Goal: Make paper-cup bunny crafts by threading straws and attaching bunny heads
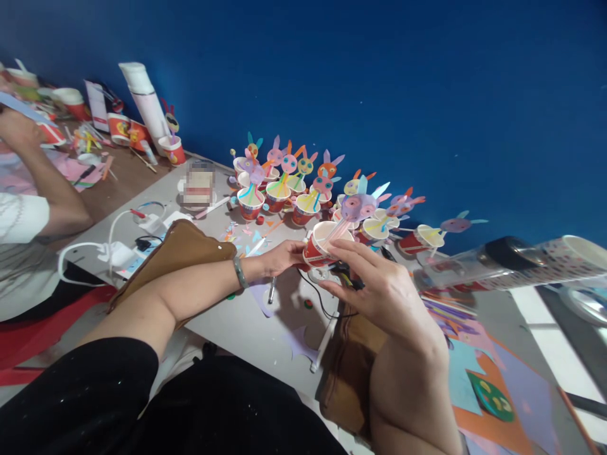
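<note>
My left hand (286, 255) is closed on the left side of a red and white paper cup (318, 248), holding it tilted above the table. A purple paper rabbit head (359, 207) with pale blue and lilac ears rises from the cup on pinkish strips. My right hand (379, 281) is at the cup's right side, fingers stretched out and thumb apart. Its fingertips overlap the cup near the rim; whether they press on it I cannot tell. Behind stand several similar cups with paper rabbit heads, among them a pink-faced rabbit (289, 164).
A clear tumbler (455, 268) and a patterned paper cup (564, 262) are at the right, above coloured paper sheets (521, 385). A pen (271, 291) and paper scraps lie below my hands. White chargers (116, 253) and another person's arm (61, 183) are at left.
</note>
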Demonstrator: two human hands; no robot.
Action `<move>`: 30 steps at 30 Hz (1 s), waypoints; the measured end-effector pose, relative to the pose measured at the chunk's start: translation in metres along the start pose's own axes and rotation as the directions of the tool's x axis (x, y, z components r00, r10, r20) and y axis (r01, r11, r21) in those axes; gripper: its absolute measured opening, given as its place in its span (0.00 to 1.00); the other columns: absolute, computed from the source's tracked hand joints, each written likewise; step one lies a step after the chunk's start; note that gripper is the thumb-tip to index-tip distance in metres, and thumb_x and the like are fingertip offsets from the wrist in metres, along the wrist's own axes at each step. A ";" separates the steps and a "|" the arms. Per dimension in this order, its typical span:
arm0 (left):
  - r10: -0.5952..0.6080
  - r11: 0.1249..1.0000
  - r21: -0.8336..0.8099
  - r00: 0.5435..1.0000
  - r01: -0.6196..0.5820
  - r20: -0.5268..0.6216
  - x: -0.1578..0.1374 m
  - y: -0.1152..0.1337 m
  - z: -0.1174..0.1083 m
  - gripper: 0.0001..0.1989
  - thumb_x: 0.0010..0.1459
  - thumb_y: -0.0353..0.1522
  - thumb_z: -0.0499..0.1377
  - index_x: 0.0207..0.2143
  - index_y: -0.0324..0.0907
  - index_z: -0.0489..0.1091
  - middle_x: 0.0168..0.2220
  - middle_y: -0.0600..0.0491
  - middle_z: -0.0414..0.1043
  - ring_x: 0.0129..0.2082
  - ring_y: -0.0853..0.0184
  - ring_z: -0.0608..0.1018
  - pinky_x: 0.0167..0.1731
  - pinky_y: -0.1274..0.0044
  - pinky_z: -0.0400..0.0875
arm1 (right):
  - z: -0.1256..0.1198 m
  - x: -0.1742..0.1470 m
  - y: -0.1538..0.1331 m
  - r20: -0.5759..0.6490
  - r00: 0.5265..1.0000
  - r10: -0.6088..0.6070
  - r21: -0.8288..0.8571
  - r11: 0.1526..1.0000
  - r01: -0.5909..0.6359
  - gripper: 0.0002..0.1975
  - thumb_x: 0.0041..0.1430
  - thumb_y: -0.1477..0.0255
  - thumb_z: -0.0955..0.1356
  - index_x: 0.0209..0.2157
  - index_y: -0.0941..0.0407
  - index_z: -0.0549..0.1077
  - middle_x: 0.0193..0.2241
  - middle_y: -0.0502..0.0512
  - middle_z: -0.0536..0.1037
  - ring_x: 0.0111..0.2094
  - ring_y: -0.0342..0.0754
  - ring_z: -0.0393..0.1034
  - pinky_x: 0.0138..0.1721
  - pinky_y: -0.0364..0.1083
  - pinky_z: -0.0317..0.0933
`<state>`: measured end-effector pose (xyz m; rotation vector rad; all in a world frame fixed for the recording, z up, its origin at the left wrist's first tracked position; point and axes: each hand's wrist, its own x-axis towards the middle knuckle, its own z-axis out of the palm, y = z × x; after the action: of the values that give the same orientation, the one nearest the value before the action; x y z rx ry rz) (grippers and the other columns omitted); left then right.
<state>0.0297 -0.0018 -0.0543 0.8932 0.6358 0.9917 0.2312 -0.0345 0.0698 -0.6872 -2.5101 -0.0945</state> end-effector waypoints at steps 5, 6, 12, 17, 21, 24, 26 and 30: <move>-0.027 0.998 0.052 0.996 0.022 0.090 0.003 -0.006 -0.006 0.28 0.37 0.44 0.80 0.37 0.35 0.82 0.32 0.50 0.79 0.32 0.70 0.77 0.39 0.75 0.71 | -0.006 -0.003 -0.004 0.172 0.984 0.045 -0.088 0.996 -0.031 0.20 0.67 0.61 0.71 0.57 0.52 0.76 0.60 0.58 0.79 0.38 0.50 0.83 0.29 0.45 0.70; -0.041 0.997 0.066 0.994 0.035 0.099 0.003 -0.007 -0.007 0.28 0.37 0.44 0.80 0.37 0.34 0.81 0.31 0.50 0.79 0.31 0.71 0.76 0.38 0.75 0.71 | -0.007 -0.003 -0.005 0.202 0.978 0.052 -0.117 0.993 -0.029 0.18 0.67 0.62 0.71 0.55 0.52 0.77 0.60 0.57 0.80 0.36 0.49 0.83 0.28 0.45 0.68; -0.103 0.988 0.129 0.985 0.085 0.137 0.002 -0.008 -0.009 0.26 0.38 0.43 0.80 0.34 0.34 0.81 0.30 0.51 0.78 0.30 0.73 0.75 0.36 0.78 0.69 | -0.009 -0.006 -0.013 0.388 0.912 0.136 -0.278 0.960 -0.025 0.20 0.63 0.59 0.74 0.54 0.49 0.80 0.57 0.54 0.82 0.33 0.50 0.81 0.23 0.45 0.59; -0.163 0.975 0.176 0.976 0.136 0.144 0.001 -0.008 -0.011 0.27 0.39 0.43 0.79 0.35 0.33 0.81 0.30 0.51 0.78 0.29 0.73 0.75 0.35 0.78 0.70 | -0.005 -0.002 -0.021 0.503 0.836 0.218 -0.327 0.944 -0.050 0.24 0.61 0.59 0.75 0.57 0.49 0.77 0.55 0.53 0.82 0.37 0.52 0.81 0.25 0.46 0.58; -0.168 0.975 0.173 0.972 0.140 0.162 0.001 -0.009 -0.012 0.27 0.39 0.45 0.79 0.34 0.33 0.81 0.31 0.51 0.78 0.30 0.73 0.77 0.35 0.78 0.71 | -0.002 0.005 -0.031 0.552 0.771 0.317 -0.393 0.915 -0.095 0.20 0.63 0.61 0.74 0.54 0.53 0.78 0.52 0.57 0.82 0.38 0.52 0.80 0.28 0.46 0.59; -0.174 0.975 0.168 0.970 0.145 0.170 0.001 -0.010 -0.011 0.28 0.39 0.46 0.79 0.34 0.33 0.81 0.32 0.50 0.79 0.31 0.73 0.77 0.36 0.78 0.71 | 0.000 0.009 -0.037 0.584 0.729 0.359 -0.415 0.903 -0.112 0.18 0.65 0.62 0.73 0.53 0.55 0.78 0.49 0.59 0.83 0.39 0.54 0.80 0.30 0.47 0.61; -0.170 0.977 0.160 0.971 0.143 0.167 0.001 -0.011 -0.011 0.27 0.38 0.45 0.79 0.34 0.33 0.81 0.32 0.50 0.79 0.31 0.73 0.77 0.36 0.78 0.71 | 0.001 0.010 -0.040 0.589 0.709 0.388 -0.432 0.893 -0.130 0.18 0.66 0.61 0.72 0.53 0.56 0.77 0.47 0.60 0.83 0.38 0.54 0.79 0.30 0.47 0.60; -0.162 0.980 0.135 0.976 0.143 0.143 0.001 -0.010 -0.010 0.26 0.38 0.42 0.80 0.34 0.33 0.81 0.30 0.51 0.78 0.29 0.74 0.76 0.35 0.79 0.70 | 0.000 0.011 -0.043 0.553 0.728 0.405 -0.457 0.878 -0.141 0.18 0.67 0.61 0.71 0.53 0.55 0.76 0.52 0.59 0.81 0.38 0.53 0.79 0.27 0.47 0.57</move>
<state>0.0266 -0.0006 -0.0679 1.0044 0.6306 0.7441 0.2018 -0.0664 0.0786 -1.4764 -3.0196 -0.2990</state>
